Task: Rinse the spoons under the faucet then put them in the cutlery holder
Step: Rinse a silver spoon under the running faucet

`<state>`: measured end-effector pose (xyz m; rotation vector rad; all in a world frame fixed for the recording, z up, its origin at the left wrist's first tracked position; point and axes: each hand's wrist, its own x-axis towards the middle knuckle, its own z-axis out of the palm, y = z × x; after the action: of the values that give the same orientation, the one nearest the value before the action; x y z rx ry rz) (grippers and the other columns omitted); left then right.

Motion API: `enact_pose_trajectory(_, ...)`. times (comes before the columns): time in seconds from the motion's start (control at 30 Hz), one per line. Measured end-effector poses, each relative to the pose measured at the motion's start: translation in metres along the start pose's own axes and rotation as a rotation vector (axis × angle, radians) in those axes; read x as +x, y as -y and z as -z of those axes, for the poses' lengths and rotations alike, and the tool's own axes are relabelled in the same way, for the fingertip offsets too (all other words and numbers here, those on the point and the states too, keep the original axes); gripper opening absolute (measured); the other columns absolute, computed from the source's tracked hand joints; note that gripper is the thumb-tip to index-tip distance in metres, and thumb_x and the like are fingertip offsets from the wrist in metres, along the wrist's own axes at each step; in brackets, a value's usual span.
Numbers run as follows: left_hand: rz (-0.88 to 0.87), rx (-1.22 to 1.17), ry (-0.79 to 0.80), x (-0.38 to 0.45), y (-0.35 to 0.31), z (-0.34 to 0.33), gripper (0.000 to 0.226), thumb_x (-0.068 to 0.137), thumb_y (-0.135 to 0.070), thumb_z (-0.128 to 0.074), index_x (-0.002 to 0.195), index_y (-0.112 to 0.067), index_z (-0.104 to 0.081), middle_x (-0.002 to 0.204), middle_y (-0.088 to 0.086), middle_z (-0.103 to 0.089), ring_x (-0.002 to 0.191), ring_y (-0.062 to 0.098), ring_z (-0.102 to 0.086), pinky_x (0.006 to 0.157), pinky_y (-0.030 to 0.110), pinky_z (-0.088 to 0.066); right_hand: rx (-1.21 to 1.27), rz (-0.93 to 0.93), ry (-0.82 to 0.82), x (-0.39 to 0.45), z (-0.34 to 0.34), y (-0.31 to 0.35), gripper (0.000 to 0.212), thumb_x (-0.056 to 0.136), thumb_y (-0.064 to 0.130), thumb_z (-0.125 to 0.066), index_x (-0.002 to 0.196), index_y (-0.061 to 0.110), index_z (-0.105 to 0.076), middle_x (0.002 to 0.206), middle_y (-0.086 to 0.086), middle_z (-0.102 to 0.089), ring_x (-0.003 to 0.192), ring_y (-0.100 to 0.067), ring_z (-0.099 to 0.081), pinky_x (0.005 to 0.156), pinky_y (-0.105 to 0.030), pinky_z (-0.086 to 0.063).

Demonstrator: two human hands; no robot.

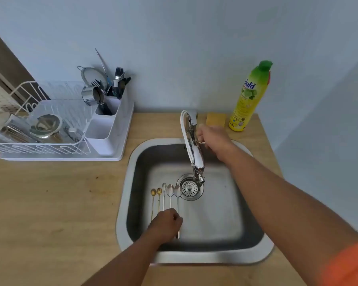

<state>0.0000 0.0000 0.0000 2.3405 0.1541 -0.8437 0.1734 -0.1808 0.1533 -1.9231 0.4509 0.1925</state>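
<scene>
My left hand (166, 222) covers the handle ends of the five long-handled spoons (167, 195), two gold and three silver, lying side by side on the steel sink (225, 252) floor left of the drain; its fingers curl down, though whether they pinch a handle I cannot tell. My right hand (212, 139) grips the chrome faucet (193, 145) lever. The white cutlery holder (110, 118) stands in the dish rack.

Thai brand lettering, illegible, on soap bottle (248, 96)
</scene>
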Motion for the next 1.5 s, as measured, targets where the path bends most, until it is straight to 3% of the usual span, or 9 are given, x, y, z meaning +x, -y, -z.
enact_pose_trajectory(0.3,0.107,0.120,-0.068,0.027,-0.001,0.000,0.019,0.095,-0.039,-0.050,0.085,-0.026,-0.060,0.080,-0.007,-0.067,0.070,0.013,-0.066,0.062,0.028,-0.047,0.098,-0.098,0.053,0.028,-0.016,0.016,0.021,0.090,0.023,-0.055,0.078,0.016,-0.071,0.041,0.013,-0.056,0.031,-0.004,-0.042,0.047,-0.022,-0.034)
enact_pose_trajectory(0.47,0.156,0.186,-0.101,0.042,0.000,-0.003,0.026,0.093,-0.042,-0.050,0.098,-0.021,-0.065,0.092,-0.001,-0.065,0.080,0.019,-0.064,0.067,0.031,-0.048,0.130,-0.072,0.025,0.039,-0.017,0.015,0.010,0.089,0.010,-0.057,0.085,0.011,-0.066,0.055,0.004,-0.055,0.028,-0.001,-0.044,0.035,-0.009,-0.025)
enact_pose_trajectory(0.6,0.156,0.234,-0.114,0.052,-0.003,-0.006,0.031,0.091,-0.043,-0.052,0.096,-0.017,-0.068,0.098,0.004,-0.069,0.085,0.026,-0.066,0.069,0.033,-0.051,0.077,-0.040,0.020,0.044,-0.016,0.017,0.022,0.088,0.014,-0.057,0.068,0.015,-0.066,0.046,0.013,-0.057,0.031,-0.005,-0.040,0.040,-0.014,-0.027)
enact_pose_trajectory(0.77,0.170,0.278,-0.159,0.060,-0.007,-0.012,0.033,0.093,-0.044,-0.055,0.101,-0.015,-0.068,0.105,0.007,-0.069,0.093,0.029,-0.067,0.071,0.032,-0.046,0.114,-0.052,0.012,0.047,-0.014,0.023,0.021,0.090,0.019,-0.057,0.074,0.016,-0.070,0.038,0.015,-0.053,0.024,-0.003,-0.034,0.035,-0.009,-0.021)
enact_pose_trajectory(0.9,0.183,0.257,-0.167,0.065,-0.010,-0.016,0.030,0.094,-0.040,-0.059,0.101,-0.013,-0.071,0.106,0.009,-0.072,0.097,0.031,-0.070,0.074,0.033,-0.051,0.077,-0.013,-0.053,0.045,-0.010,0.014,0.031,0.091,0.031,-0.053,0.068,0.019,-0.069,0.045,0.014,-0.058,0.035,-0.005,-0.044,0.045,-0.021,-0.032)
enact_pose_trajectory(1.13,0.201,0.211,-0.178,0.068,-0.019,-0.020,0.016,0.089,-0.027,-0.061,0.078,-0.016,-0.055,0.084,0.003,-0.059,0.075,0.025,-0.059,0.063,0.029,-0.043,0.022,-0.123,-0.125,0.015,-0.002,-0.073,0.036,0.089,0.039,-0.051,0.071,0.016,-0.072,0.055,0.013,-0.063,0.060,-0.017,-0.054,0.056,-0.029,-0.038)
enact_pose_trajectory(1.23,0.205,0.215,-0.163,0.068,-0.022,-0.022,0.021,0.089,-0.033,-0.062,0.078,-0.017,-0.054,0.079,0.001,-0.056,0.074,0.025,-0.058,0.062,0.028,-0.043,-0.033,-0.175,-0.095,-0.004,-0.010,-0.115,0.040,0.087,0.041,-0.051,0.077,0.009,-0.073,0.072,-0.003,-0.068,0.066,-0.023,-0.056,0.063,-0.038,-0.044)
enact_pose_trajectory(1.37,0.206,0.199,-0.120,0.064,-0.026,-0.024,0.031,0.088,-0.037,-0.063,0.067,-0.021,-0.046,0.068,-0.003,-0.047,0.058,0.017,-0.048,0.049,0.024,-0.030,-0.162,-0.299,0.064,-0.028,-0.028,-0.161,0.034,0.086,0.033,-0.056,0.081,0.003,-0.071,0.073,-0.011,-0.066,0.066,-0.027,-0.053,0.060,-0.036,-0.039)
enact_pose_trajectory(1.5,0.259,-0.128,-0.013,0.058,-0.032,-0.025,0.030,0.095,-0.030,-0.061,0.073,-0.010,-0.058,0.060,0.005,-0.061,0.039,0.017,-0.059,0.039,0.022,-0.040,-0.147,-0.481,0.277,-0.045,-0.048,-0.187,0.021,0.091,0.028,-0.058,0.086,0.010,-0.066,0.076,-0.008,-0.057,0.057,-0.020,-0.043,0.049,-0.026,-0.029)
